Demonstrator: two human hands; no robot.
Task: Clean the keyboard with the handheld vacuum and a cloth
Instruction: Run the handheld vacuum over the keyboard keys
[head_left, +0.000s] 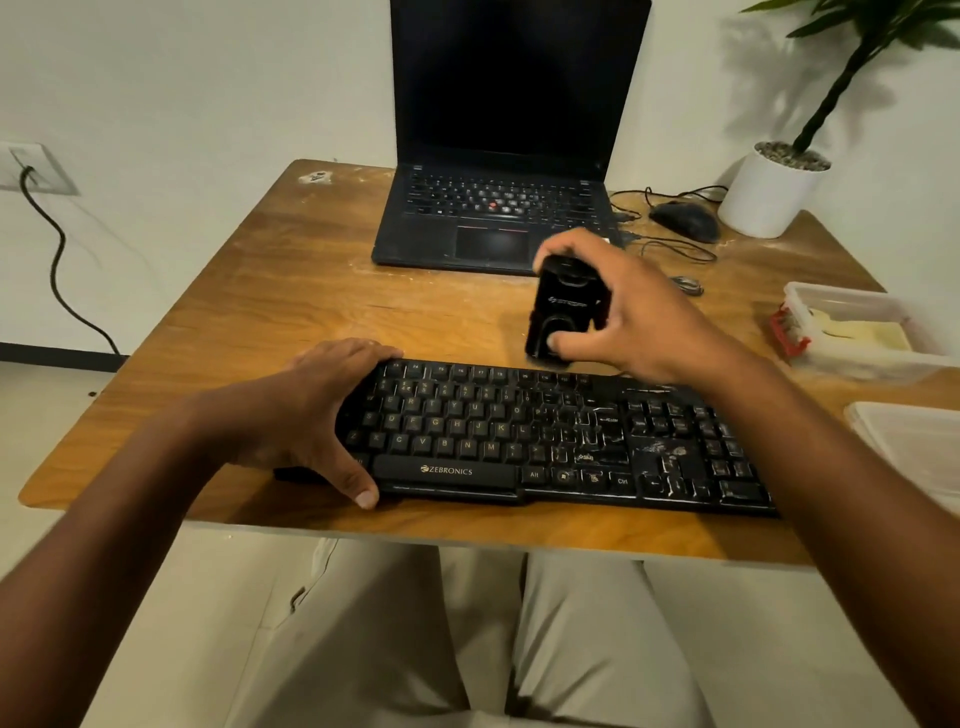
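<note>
Your keyboard (545, 441) lies along the near edge of the surface (260, 312), its right half streaked with pale dust. Your left hand (311, 410) grips its left end, thumb on the front edge and fingers (358, 351) curled over the back edge. Just behind the keyboard's middle, your right hand (623, 306) holds the vacuum (563, 312) upright, fingers wrapped around its black body, thumb low on its front; its base sits just above the top key row, and you cannot tell whether it touches. To your right sit two clear tubs (857, 332). Farther back stands an open laptop (509, 156), a mouse (685, 221) and a potted plant (774, 192).
</note>
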